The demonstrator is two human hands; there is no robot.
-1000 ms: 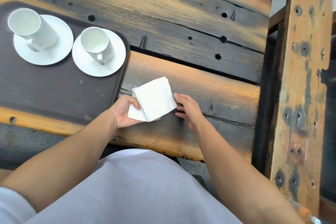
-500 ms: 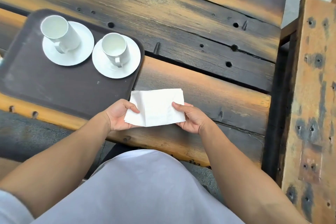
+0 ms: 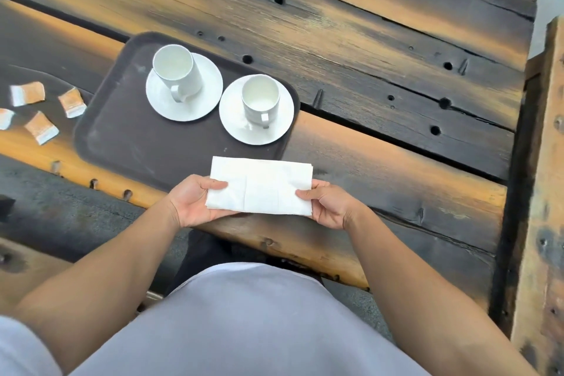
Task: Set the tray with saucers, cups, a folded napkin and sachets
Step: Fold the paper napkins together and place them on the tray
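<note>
You've opened the napkin from a square into a long rectangle; your left hand and right hand pinch its ends, fingers clamped, just below the tray. Sachets wait at left.

tray, cups, napkin and sachets on the counter

the tray lies centre-left on the counter; two saucers side by side fill its upper right part, a cup on each. the napkin sits lower centre, overlapping the tray's lower right edge. four sachets lie at far left, off the tray.
</note>
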